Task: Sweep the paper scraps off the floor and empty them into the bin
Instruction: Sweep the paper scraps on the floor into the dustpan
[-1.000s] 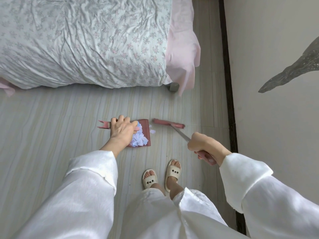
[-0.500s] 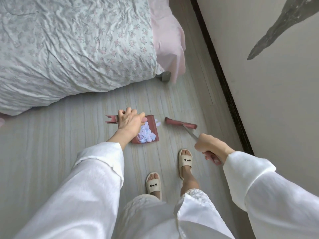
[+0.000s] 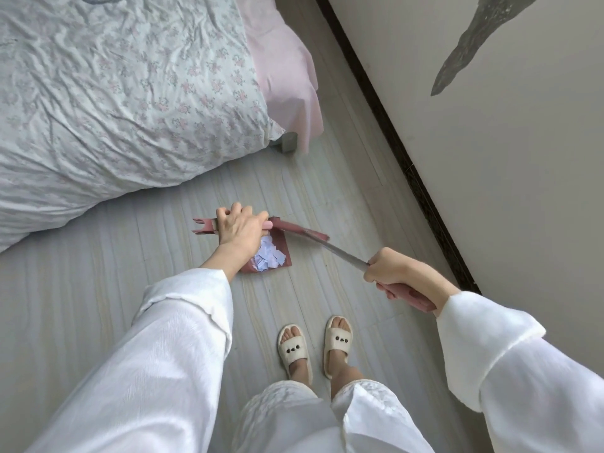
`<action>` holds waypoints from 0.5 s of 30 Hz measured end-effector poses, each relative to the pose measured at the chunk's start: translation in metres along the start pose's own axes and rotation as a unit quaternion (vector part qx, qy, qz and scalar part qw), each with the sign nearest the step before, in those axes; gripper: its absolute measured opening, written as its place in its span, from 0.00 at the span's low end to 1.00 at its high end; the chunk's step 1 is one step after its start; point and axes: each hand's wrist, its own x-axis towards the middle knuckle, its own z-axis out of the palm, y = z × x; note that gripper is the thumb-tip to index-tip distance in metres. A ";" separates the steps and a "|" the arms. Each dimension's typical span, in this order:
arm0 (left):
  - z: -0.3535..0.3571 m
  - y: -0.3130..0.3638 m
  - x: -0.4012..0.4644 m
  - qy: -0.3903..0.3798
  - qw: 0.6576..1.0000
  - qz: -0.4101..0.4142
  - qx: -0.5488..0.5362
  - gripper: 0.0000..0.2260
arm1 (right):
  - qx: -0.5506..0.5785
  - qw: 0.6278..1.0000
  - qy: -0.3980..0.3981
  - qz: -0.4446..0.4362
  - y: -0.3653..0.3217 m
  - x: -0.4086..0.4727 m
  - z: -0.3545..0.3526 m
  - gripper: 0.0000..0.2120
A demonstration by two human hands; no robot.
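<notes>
A dark pink dustpan (image 3: 283, 253) lies on the pale wooden floor in front of my feet, with a heap of white and pale blue paper scraps (image 3: 269, 258) inside it. My left hand (image 3: 240, 228) grips the dustpan's pink handle from above. My right hand (image 3: 397, 273) grips the pink handle of a small broom; its metal shaft (image 3: 340, 251) runs up-left to the pink brush head (image 3: 304, 231), which touches the dustpan's right edge. No bin is in view.
A bed with a floral quilt (image 3: 124, 93) and pink sheet (image 3: 287, 70) fills the upper left. A wall with a dark skirting board (image 3: 402, 155) runs diagonally on the right. My slippered feet (image 3: 313, 348) stand just behind the dustpan.
The brush head has swept left from the bare floor up against the dustpan. The loose scrap beside the pan is no longer seen. The view has tilted, and my feet now stand together.
</notes>
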 end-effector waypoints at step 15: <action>0.009 0.009 -0.004 0.008 1.000 -0.021 0.004 0.09 | -0.032 0.999 -0.008 0.010 -0.012 0.029 0.020 0.07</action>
